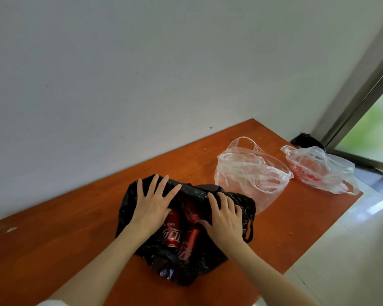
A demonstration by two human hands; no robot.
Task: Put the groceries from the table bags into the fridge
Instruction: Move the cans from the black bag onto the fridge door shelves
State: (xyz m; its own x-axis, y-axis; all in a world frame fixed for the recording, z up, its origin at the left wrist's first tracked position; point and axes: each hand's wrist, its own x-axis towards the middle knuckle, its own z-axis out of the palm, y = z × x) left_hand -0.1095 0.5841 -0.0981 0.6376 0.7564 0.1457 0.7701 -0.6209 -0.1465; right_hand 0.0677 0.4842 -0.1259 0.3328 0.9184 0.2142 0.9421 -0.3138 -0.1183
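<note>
A black plastic bag [208, 259] lies open on the orange-brown table [53, 239]. Inside it I see red cola cans [172, 231] lying side by side. My left hand [153, 202] rests flat on the bag's left flap with fingers spread. My right hand [224, 217] presses flat on the right flap, thumb near the cans. Neither hand grips a can. A clear plastic bag [250, 171] sits behind to the right. Farther right lies a white bag with red print [318, 168]. The fridge is out of view.
A grey wall [142, 74] borders the table's far side. A dark object [305, 140] sits in the corner behind the white bag. A sliding glass door [363, 120] is at the right, with pale tiled floor [352, 250] below the table's right edge.
</note>
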